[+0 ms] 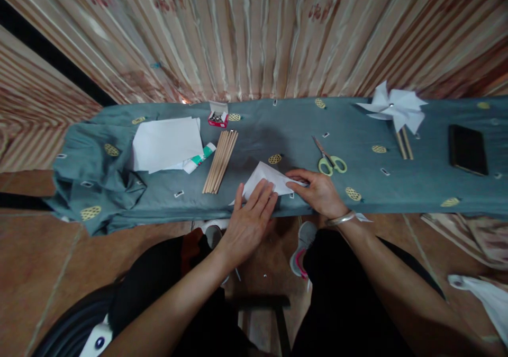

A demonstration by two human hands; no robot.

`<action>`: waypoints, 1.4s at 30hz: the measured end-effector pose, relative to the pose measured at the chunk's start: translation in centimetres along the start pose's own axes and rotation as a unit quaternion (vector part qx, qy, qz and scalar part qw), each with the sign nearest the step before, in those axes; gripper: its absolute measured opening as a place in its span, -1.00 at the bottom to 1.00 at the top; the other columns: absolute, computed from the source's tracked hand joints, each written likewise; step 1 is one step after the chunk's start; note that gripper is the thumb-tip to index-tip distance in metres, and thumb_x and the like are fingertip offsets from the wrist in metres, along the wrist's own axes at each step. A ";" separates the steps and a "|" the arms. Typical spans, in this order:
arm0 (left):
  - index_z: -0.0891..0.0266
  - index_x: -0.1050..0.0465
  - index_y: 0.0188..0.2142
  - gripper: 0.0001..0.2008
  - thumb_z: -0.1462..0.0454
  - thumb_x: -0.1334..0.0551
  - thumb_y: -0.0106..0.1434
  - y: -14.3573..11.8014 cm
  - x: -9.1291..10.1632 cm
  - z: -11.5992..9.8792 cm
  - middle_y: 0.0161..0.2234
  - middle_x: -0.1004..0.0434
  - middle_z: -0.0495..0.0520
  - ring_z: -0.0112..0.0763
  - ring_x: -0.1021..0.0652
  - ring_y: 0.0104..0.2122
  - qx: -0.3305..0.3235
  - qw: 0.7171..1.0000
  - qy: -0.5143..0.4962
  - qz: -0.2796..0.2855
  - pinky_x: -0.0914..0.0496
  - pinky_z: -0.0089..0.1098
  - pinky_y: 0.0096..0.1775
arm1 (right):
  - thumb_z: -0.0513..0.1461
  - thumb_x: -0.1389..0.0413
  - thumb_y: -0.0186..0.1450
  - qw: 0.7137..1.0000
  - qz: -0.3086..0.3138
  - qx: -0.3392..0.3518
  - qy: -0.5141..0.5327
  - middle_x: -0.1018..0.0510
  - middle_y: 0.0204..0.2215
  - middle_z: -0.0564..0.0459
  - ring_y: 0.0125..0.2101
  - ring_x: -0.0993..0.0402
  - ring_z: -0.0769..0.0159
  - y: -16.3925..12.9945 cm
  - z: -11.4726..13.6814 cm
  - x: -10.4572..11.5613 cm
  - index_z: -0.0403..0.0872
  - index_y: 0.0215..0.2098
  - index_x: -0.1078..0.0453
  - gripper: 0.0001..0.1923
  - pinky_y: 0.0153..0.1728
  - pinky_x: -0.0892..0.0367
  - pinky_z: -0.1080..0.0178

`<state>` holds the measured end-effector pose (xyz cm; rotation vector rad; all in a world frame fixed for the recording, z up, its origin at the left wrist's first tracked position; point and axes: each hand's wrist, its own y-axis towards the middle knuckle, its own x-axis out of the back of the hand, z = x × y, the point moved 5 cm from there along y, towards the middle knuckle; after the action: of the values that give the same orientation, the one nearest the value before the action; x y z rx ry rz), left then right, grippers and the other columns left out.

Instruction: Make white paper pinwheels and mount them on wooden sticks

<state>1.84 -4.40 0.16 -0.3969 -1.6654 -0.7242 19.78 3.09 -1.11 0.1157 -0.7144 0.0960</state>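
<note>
1. The left hand (249,220) is lying flat, fingers spread and unclenched, pressing down on the near left part of a folded white paper (270,179) at the table's near edge
2. The right hand (317,192) is resting on the paper's right corner, fingers curled loosely over it; whether they are pinching the fold is hard to tell, since the fingertips are covering it
3. The paper is lying between and under both hands, its peak pointing away from them
4. Just beyond the right hand, green-handled scissors (329,160) are lying on the blue-grey tablecloth (278,129)
5. Left of the left hand, a bundle of wooden sticks (220,161) is lying side by side; further left, a stack of white sheets (166,144) is partly hiding a glue tube (200,159)
6. Beyond the sticks, a small red box (218,117) is standing open, holding small metal pieces too tiny to make out
7. Far right of the right hand, a white paper pinwheel (395,108) is lying on its sticks, with a dark phone (467,149) beyond it
</note>
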 end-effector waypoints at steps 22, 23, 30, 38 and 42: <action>0.35 -0.02 0.31 -0.38 0.11 -0.08 0.36 0.5 -1.3 0.9 0.35 -0.07 0.29 -0.02 -0.04 0.36 0.030 0.998 -0.019 0.044 0.10 0.24 0.27 | -0.18 -0.16 0.23 0.998 -0.021 -0.037 -0.045 -0.69 -0.29 0.02 -0.28 -0.63 0.17 0.1 0.4 0.1 -0.03 -0.17 -0.56 -0.76 -0.20 -0.48 0.18; 0.35 -0.02 0.32 -0.38 0.11 -0.07 0.36 0.6 -1.3 0.9 0.35 -0.06 0.29 -0.01 -0.04 0.36 0.031 0.998 -0.019 0.045 0.10 0.24 0.27 | -0.18 -0.16 0.22 0.998 -0.021 -0.039 -0.047 -0.69 -0.29 0.02 -0.27 -0.63 0.16 0.1 0.4 0.1 -0.03 -0.17 -0.56 -0.77 -0.20 -0.48 0.17; 0.35 -0.01 0.32 -0.36 0.10 -0.08 0.35 0.6 -1.6 1.1 0.36 -0.04 0.26 0.01 -0.03 0.36 0.040 0.997 -0.019 0.058 0.11 0.24 0.27 | -0.18 -0.16 0.21 0.998 -0.021 -0.041 -0.050 -0.69 -0.31 0.03 -0.28 -0.63 0.16 0.4 0.4 0.1 -0.02 -0.19 -0.56 -0.78 -0.21 -0.47 0.16; 0.35 -0.01 0.32 -0.36 0.11 -0.09 0.35 0.5 -1.7 1.1 0.36 -0.03 0.27 0.04 -0.03 0.36 0.045 0.997 -0.028 0.062 0.11 0.24 0.27 | -0.18 -0.15 0.21 0.998 -0.023 -0.035 -0.055 -0.69 -0.31 0.02 -0.28 -0.62 0.17 0.5 0.3 0.0 -0.02 -0.19 -0.56 -0.77 -0.20 -0.47 0.17; 0.36 -0.01 0.32 -0.35 0.10 -0.09 0.35 0.5 -1.8 1.1 0.36 -0.04 0.27 0.05 -0.03 0.35 0.045 0.997 -0.029 0.061 0.11 0.24 0.27 | -0.18 -0.15 0.22 0.997 -0.022 -0.039 -0.065 -0.69 -0.30 0.03 -0.28 -0.62 0.16 0.4 0.5 0.0 -0.01 -0.18 -0.55 -0.77 -0.20 -0.47 0.17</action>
<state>1.71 -3.09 -1.57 -0.4543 -1.7051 -0.5509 19.41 3.43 -0.71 0.0627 -0.8438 0.0177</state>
